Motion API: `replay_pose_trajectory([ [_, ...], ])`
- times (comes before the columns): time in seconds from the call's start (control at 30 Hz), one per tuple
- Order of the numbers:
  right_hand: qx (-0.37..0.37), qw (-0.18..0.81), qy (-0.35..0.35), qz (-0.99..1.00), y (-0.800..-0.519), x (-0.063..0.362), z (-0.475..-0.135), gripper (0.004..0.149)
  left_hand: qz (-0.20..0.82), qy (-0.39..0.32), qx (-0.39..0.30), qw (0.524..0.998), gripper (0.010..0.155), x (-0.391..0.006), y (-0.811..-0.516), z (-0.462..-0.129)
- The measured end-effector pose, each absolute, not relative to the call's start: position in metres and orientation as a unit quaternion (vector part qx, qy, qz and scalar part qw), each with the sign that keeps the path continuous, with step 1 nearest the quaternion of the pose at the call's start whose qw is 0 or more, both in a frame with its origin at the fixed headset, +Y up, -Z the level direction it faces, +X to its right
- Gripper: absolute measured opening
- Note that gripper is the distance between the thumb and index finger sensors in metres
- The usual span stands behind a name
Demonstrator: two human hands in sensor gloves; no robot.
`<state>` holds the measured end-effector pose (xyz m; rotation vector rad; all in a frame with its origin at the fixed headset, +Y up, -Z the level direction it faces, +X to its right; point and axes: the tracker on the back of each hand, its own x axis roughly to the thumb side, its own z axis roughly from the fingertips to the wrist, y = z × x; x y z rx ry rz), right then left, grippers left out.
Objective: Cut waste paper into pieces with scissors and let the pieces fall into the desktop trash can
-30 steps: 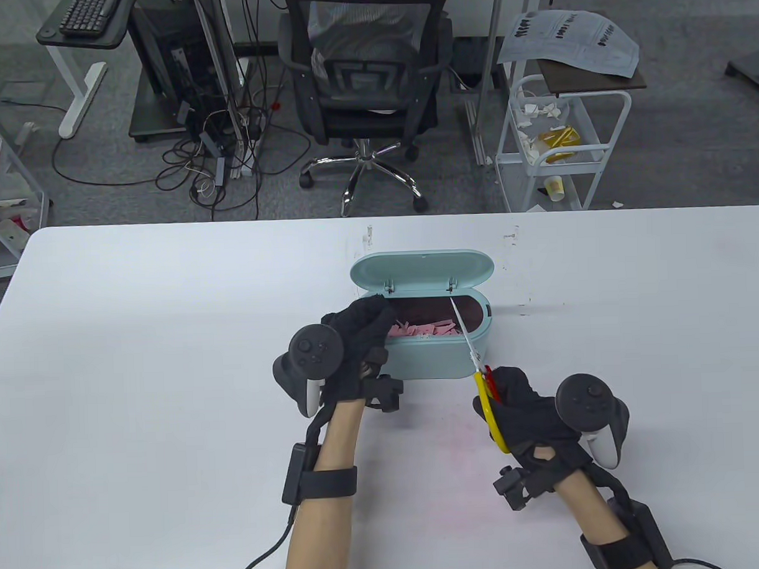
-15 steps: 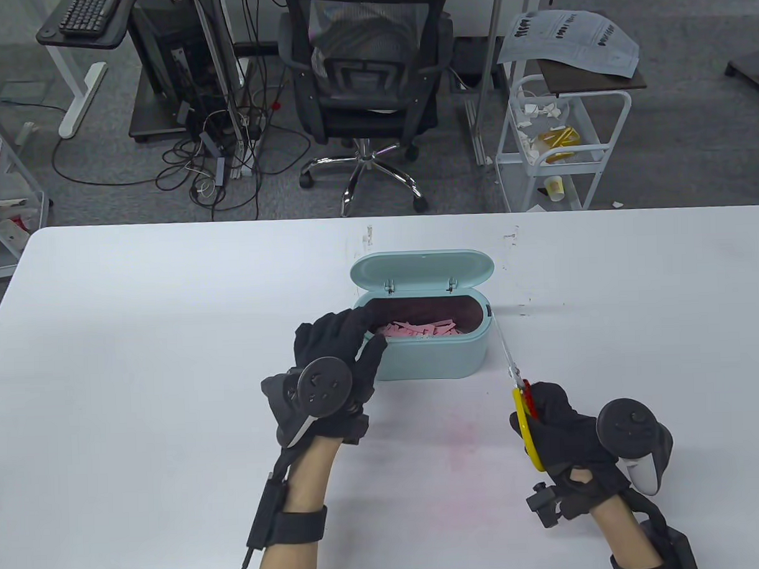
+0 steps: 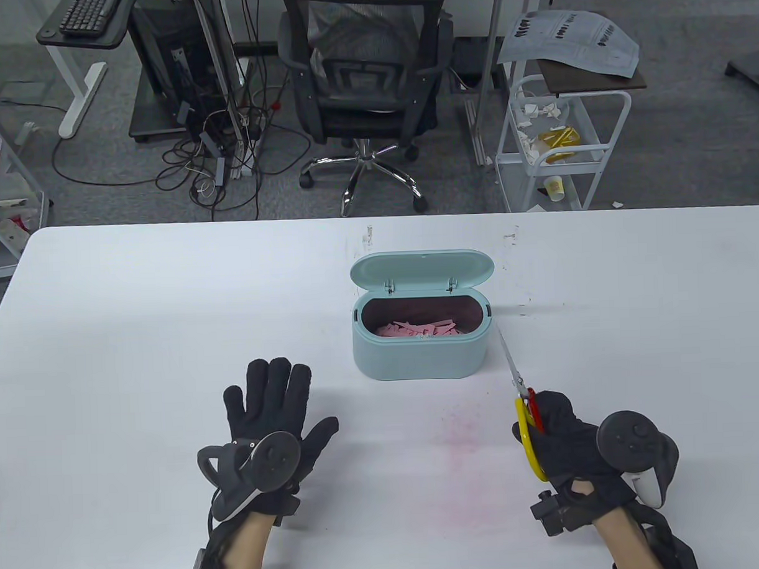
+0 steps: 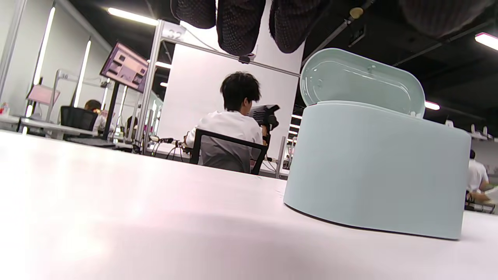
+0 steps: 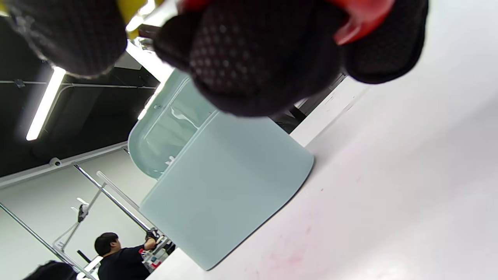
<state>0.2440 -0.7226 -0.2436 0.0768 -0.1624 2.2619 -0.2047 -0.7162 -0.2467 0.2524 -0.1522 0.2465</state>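
A pale teal desktop trash can (image 3: pixel 419 358) (image 4: pixel 377 171) (image 5: pixel 225 182) stands mid-table, its lid (image 3: pixel 422 272) tipped up behind it. Pink paper pieces (image 3: pixel 421 329) lie inside. My left hand (image 3: pixel 278 400) rests flat on the table, fingers spread, left and in front of the can, holding nothing; its fingertips (image 4: pixel 241 23) hang in at the top of the left wrist view. My right hand (image 3: pixel 555 424) grips the yellow-and-red handles of the scissors (image 3: pixel 520 391) (image 5: pixel 350 15). The blades are together and point up toward the can's right end.
The white table (image 3: pixel 139 342) has a faint pink smear (image 3: pixel 460 443) in front of the can. Beyond the far edge stand an office chair (image 3: pixel 366 92) and a white cart (image 3: pixel 561 141). People sit at desks in the background of both wrist views.
My left hand left the can's rim, drew back toward me and to the left, and flattened on the table. My right hand pulled the scissors out of the can to its right.
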Motion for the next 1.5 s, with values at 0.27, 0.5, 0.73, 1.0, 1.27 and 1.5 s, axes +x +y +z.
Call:
replay_pose_trajectory([
  [0.27, -0.042, 0.313, -0.102, 0.943, -0.724, 0.252, -0.242, 0.071, 0.139, -0.048, 0.127, 0.981, 0.083, -0.220, -0.722, -0.244],
  [0.5, -0.159, 0.129, -0.053, 0.978, -0.741, 0.265, -0.248, 0.072, 0.158, -0.035, 0.129, 0.978, 0.082, -0.227, -0.722, -0.240],
  [0.73, -0.181, -0.023, -0.024, 0.983, -0.755, 0.258, -0.252, 0.074, 0.159, -0.033, 0.127, 0.979, 0.081, -0.226, -0.723, -0.239],
  [1.0, -0.186, -0.055, 0.016, 0.981, -0.757, 0.248, -0.249, 0.073, 0.163, -0.027, 0.113, 0.980, 0.080, -0.225, -0.725, -0.240],
  [1.27, -0.198, -0.110, 0.003, 0.974, -0.754, 0.235, -0.241, 0.066, 0.159, -0.027, 0.109, 0.981, 0.080, -0.225, -0.725, -0.240],
  [1.5, -0.197, -0.079, 0.028, 0.977, -0.752, 0.241, -0.242, 0.071, 0.156, -0.029, 0.107, 0.982, 0.080, -0.223, -0.725, -0.240],
])
